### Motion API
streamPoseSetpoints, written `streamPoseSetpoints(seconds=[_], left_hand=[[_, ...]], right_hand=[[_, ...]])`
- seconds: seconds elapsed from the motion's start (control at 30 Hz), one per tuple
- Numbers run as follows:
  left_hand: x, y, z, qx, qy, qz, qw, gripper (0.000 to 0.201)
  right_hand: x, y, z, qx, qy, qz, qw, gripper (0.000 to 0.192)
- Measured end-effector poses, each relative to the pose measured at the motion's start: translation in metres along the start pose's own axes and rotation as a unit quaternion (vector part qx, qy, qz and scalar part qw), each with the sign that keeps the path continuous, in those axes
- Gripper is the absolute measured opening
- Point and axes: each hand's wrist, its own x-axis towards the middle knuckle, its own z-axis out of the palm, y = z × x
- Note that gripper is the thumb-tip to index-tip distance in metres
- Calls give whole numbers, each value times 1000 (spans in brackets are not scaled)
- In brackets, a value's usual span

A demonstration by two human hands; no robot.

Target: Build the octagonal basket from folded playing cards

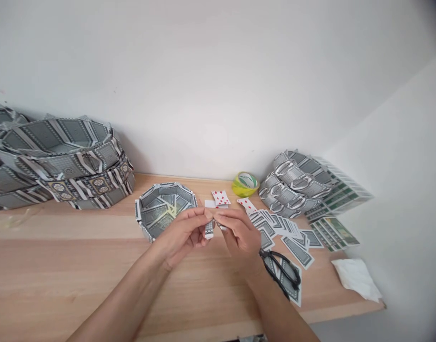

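Centrally, left hand (184, 232) and right hand (239, 232) pinch one folded card (209, 230); uneven finger pressure could likely spring its fold open.

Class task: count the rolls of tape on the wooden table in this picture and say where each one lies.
1. The single yellow-green tape roll sits at the back of the table by the wall, beyond the right hand. Others may be hidden behind the card stacks.
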Motion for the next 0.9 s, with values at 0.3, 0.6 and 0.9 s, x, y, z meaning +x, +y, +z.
streamPoseSetpoints(seconds=[0.3, 0.6, 0.9], left_hand=[[0, 0, 0, 15, 0, 38, 999, 31], [0, -2, -6, 97, -5, 55, 994, 41], [3, -1, -9, 413, 89, 215, 881, 25]], right_hand=[[0, -3, 3, 7, 5, -5, 1000, 45], [3, -2, -2, 44, -33, 45, 997, 41], [8, -4, 4, 236, -18, 267, 934, 10]])
